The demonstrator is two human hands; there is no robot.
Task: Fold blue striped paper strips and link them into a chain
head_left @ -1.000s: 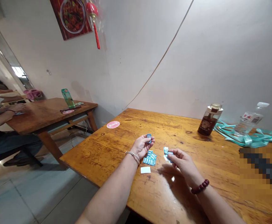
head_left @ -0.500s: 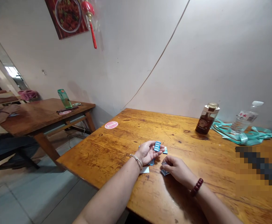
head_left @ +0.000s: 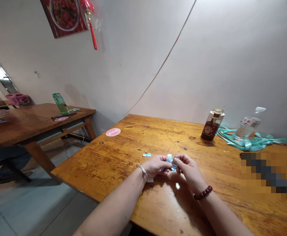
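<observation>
My left hand [head_left: 156,165] is closed over small blue-and-white rectangular pieces [head_left: 168,162], thumb on top. Close against it, my right hand [head_left: 188,168] pinches another dark-lined blue-and-white piece [head_left: 175,163] between thumb and fingers. The two hands meet just above the wooden table [head_left: 123,157]. Beyond the left hand lies a flat blue-and-white piece [head_left: 146,155], and a second small piece [head_left: 169,155] shows behind the fingers. Part of a white card [head_left: 151,180] sticks out below the left wrist. What lies under the hands is hidden.
A dark drink bottle [head_left: 210,126] and a clear water bottle [head_left: 249,124] stand at the back right, beside teal ribbon straps [head_left: 258,142]. A pink round sticker [head_left: 113,132] is on the table's left. Another table [head_left: 35,114] with a green bottle [head_left: 61,104] and a seated person are at left.
My left hand has turned from palm up to closed over its pieces. The right hand has lifted a piece from the table and come up to the left. The view has shifted slightly right.
</observation>
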